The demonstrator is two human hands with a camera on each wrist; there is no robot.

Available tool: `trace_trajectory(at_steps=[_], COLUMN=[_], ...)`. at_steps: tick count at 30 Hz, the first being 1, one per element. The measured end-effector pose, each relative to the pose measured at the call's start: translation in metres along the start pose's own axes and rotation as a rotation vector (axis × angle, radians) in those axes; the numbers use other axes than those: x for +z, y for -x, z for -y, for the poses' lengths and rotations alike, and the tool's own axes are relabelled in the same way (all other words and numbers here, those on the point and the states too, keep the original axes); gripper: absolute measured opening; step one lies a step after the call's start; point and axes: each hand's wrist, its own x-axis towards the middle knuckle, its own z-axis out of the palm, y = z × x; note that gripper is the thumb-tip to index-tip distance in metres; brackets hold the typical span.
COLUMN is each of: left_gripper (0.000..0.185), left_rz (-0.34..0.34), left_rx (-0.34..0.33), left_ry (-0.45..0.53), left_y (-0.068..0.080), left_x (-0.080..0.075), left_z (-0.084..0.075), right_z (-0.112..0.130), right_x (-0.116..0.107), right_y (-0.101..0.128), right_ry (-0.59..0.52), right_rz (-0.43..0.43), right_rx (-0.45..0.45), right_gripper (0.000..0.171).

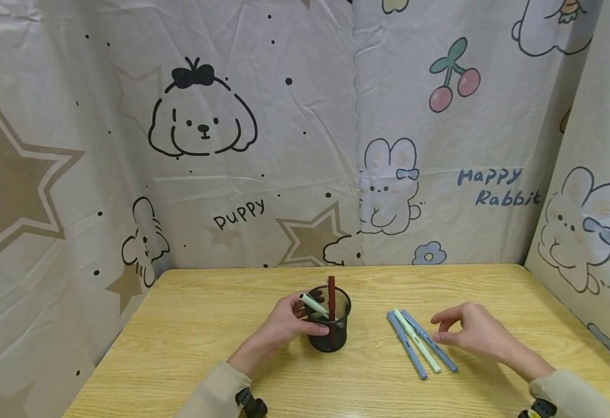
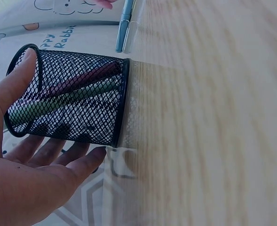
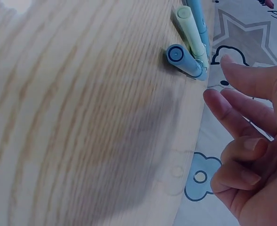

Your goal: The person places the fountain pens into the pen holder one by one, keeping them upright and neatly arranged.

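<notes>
A black mesh pen holder stands upright on the table, with a dark red pen and a pale green pen leaning in it. My left hand holds it from the left, thumb at the rim and fingers round the far side, as the left wrist view shows. To the right lie a blue pen, a light green pen and another blue pen, side by side. Just right of these, my right hand hovers with thumb and forefinger apart and nothing between them; its last fingers are bent.
The wooden table meets a patterned cloth at its back. The same kind of cloth hangs on the left and right sides. Each wrist wears a black strap, such as the left strap.
</notes>
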Motion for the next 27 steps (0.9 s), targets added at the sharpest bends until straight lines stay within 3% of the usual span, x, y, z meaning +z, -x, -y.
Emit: trace_trajectory(at_steps=[14,27], left_gripper=[0.075,0.075], left_rz=[0.007,0.002], left_rx=[0.002,0.027], left_ry=[-0.005,-0.006], left_y=[0.0,-0.0012], left_x=[-0.0006,-0.0002], left_z=[-0.0005,0.0021], right_z=[-0.0016,0.0001], right_x=[0.0066,0.0083], right_y=[-0.0033,-0.0079], right_ry=[-0.008,0.044], right_rz=[0.081,0.139], right_rx=[-0.063,-0.058], right_gripper=[0.028,0.019])
